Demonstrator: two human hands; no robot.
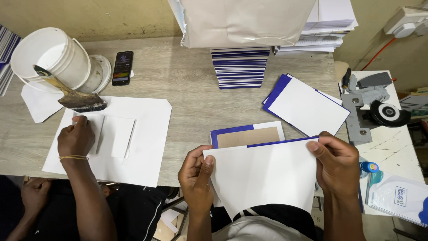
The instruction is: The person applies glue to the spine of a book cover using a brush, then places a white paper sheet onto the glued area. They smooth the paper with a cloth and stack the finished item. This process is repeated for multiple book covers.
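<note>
Both my hands hold one white sheet [265,176] with a blue top edge, low at the table's front edge. My left hand [196,174] pinches its left side; my right hand [336,163] grips its upper right corner. Just behind the sheet lies a blue-bordered cover with a brown board [248,135] on it. To the left, another person's hand [76,139] presses a small white piece [117,134] onto a large white sheet [147,143].
A white bucket [51,58] with a wide glue brush [73,96] stands at the back left, a phone [122,67] beside it. A blue-and-white stack [240,67] sits mid-back, loose blue-edged sheets [305,107] to the right, a metal tool [370,111] farther right.
</note>
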